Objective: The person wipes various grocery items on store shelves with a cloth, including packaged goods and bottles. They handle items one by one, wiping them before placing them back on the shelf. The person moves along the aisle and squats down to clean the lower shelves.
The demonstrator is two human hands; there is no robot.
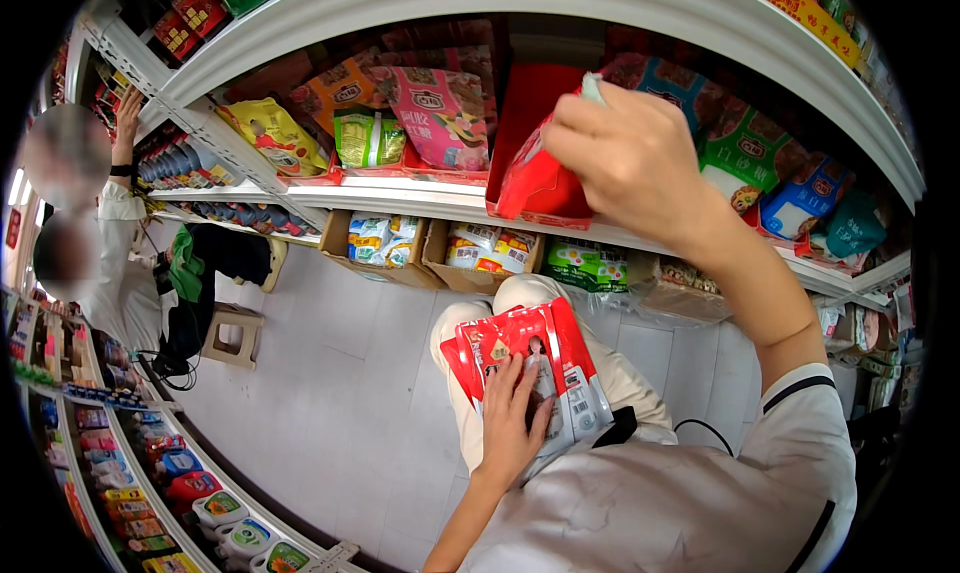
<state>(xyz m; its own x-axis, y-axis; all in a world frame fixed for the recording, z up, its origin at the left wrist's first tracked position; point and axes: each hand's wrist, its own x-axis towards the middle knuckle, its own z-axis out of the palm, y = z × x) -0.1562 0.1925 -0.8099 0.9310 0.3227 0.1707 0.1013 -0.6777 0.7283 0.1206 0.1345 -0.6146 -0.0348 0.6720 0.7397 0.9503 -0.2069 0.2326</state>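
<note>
My left hand [516,415] lies flat, fingers spread, on several red and white plastic pouches [577,374] stacked on my lap. Over the shelf, my right hand [626,160] is closed in a fist around a pale green cloth [592,87], of which only a tip shows. Just left of that fist is a red display box [551,85] on the shelf. Red plastic packaging [531,169] shows at the box's front, partly hidden by the hand; whether my fingers touch it I cannot tell.
Pink sugar bags [439,115] and green sugar bags [750,153] flank the box on the white shelf [390,198]. Below stand cardboard cartons [480,273] of packets. At left, a person [124,265] reaches to another shelf near a plastic stool [234,334]. Detergent bottles [247,535] line the shelf behind.
</note>
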